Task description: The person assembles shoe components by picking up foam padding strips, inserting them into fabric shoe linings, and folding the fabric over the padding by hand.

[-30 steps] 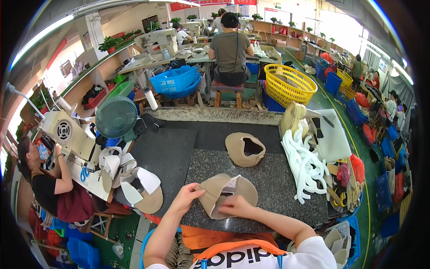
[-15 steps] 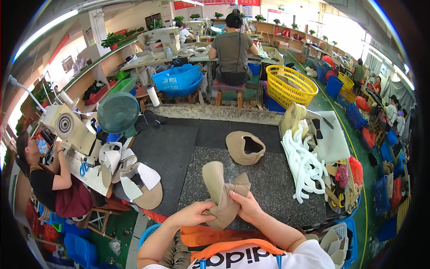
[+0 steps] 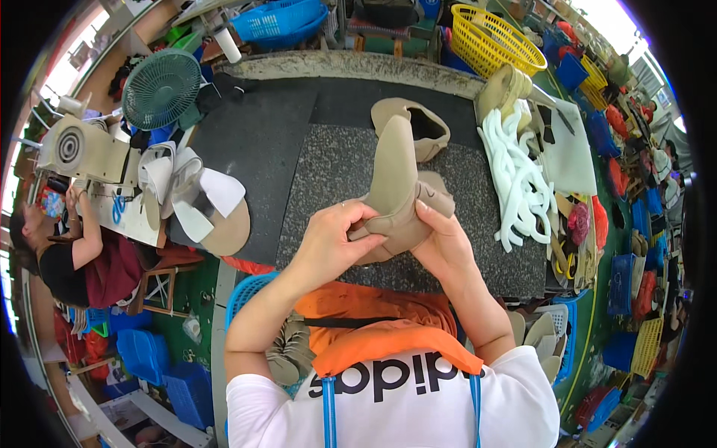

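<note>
My left hand [image 3: 337,240] grips the near left edge of a beige shoe upper [image 3: 396,168], fingers and thumb closed on its folded side. My right hand [image 3: 446,243] holds the lower right edge, with the thumb pressed on the outer face. A long rounded part of the piece stands up from between my hands, above the speckled table top. Its inside is mostly hidden. Just beyond it a second beige upper [image 3: 432,149] lies on the table, partly covered by the held one, its dark opening showing.
White curved strips [image 3: 515,179] lie in a heap at right, beside a tape roll [image 3: 505,84]. White-lined uppers [image 3: 224,196] sit at the table's left edge. A person [image 3: 63,257] works at a sewing machine [image 3: 82,149] further left, near a green fan [image 3: 161,88]. A yellow basket [image 3: 496,39] stands beyond the table.
My view has tipped downward. Both hands are still on the upper, which is turned so its long rounded part rises more upright and overlaps the second upper in view.
</note>
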`<state>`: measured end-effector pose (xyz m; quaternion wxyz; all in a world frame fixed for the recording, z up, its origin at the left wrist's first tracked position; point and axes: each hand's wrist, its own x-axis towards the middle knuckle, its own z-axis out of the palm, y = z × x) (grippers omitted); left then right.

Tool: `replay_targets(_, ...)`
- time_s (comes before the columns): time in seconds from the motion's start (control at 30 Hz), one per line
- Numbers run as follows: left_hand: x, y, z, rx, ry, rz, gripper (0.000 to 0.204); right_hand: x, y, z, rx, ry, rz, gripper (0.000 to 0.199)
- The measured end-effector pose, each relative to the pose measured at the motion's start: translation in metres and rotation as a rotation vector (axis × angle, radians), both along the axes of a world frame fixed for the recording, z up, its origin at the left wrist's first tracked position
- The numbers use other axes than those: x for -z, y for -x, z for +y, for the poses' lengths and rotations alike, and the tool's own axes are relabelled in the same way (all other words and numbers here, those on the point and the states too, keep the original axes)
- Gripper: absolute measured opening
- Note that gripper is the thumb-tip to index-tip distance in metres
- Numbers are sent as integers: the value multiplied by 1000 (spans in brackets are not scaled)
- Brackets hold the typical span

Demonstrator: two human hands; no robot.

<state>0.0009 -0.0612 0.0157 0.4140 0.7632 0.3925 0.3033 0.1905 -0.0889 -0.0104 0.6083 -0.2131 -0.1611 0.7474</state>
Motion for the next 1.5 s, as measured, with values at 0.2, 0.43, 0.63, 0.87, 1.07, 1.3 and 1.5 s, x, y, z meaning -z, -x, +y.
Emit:
replay_targets(0.2,5,-4,7,152,85,-92,18,3,-7,-5,2,-27,-52,32)
replay_targets(0.43,24,-12,-18,-65,-379,109,24,7,-16,-8,-104,54,-28,41)
replay_targets(0.63,28,-10,5,-70,466,-499,49,34,5,-20,-105,-63,-279,42)
replay_targets(0.87,41,-9,0,-262,310,-692,25,40,2,-14,-294,159,55,48)
replay_targets(1.07,38,-11,-3,-353,471,-784,22,48,-5,-20,-300,83,188,47)
replay_targets(1.3,57,-25,-8,-222,400,-611,18,48,-24,-15,-303,9,-44,50)
replay_targets(1.5,60,-31,-18,-220,237,-466,18,54,-17,-24,-247,-90,-137,67)
